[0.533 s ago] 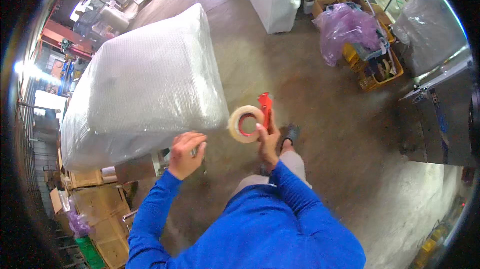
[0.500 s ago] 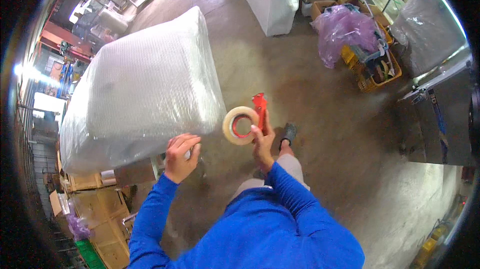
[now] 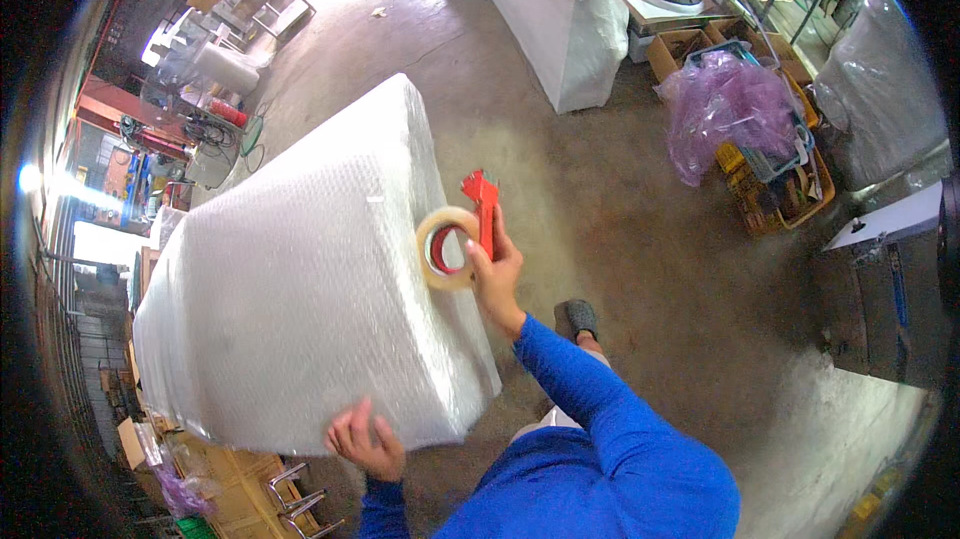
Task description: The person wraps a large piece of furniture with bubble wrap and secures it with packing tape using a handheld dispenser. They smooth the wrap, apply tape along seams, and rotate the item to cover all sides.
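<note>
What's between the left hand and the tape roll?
In the head view, the near right end of the bubble-wrapped package fills the stretch between the left hand and the tape roll.

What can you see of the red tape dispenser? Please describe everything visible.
The tape dispenser has a bright red, plastic-looking body with an uneven head, which points to the picture's top. A pale yellowish tape roll sits at its left, around a red hub. The right hand grips the body. The roll overlaps the bubble-wrapped bundle in view; whether they touch, I cannot tell.
</note>
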{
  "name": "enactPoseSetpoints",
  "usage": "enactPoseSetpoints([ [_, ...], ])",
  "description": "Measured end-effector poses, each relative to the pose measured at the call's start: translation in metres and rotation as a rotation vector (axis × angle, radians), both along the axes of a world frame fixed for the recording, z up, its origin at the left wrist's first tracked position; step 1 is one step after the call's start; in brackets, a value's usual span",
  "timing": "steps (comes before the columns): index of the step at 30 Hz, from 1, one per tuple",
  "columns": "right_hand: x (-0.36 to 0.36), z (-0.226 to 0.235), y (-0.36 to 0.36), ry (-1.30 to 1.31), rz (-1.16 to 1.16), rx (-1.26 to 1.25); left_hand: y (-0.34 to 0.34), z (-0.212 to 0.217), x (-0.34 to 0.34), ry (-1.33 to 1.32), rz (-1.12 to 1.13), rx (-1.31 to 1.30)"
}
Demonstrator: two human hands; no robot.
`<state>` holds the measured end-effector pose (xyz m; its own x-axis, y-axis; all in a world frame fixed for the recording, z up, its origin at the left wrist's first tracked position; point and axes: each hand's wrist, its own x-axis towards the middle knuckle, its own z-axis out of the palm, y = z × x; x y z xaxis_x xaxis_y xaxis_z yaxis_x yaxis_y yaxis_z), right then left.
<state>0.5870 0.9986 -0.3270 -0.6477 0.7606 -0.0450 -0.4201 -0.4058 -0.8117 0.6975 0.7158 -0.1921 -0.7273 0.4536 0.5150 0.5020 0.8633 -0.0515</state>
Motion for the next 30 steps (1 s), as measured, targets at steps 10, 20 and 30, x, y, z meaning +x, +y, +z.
enactPoseSetpoints([
  [10, -0.087, -0.009, 0.043, -0.073, 0.014, -0.026, -0.026, -0.024, 0.021, -0.003, 0.11, -0.103],
  [20, -0.121, -0.026, 0.063, -0.05, 0.05, -0.147, -0.058, -0.025, 0.032, -0.219, 0.205, -0.202],
  [30, -0.234, -0.086, 0.085, -0.064, -0.057, -0.12, -0.04, -0.025, 0.014, -0.288, 0.237, -0.221],
])
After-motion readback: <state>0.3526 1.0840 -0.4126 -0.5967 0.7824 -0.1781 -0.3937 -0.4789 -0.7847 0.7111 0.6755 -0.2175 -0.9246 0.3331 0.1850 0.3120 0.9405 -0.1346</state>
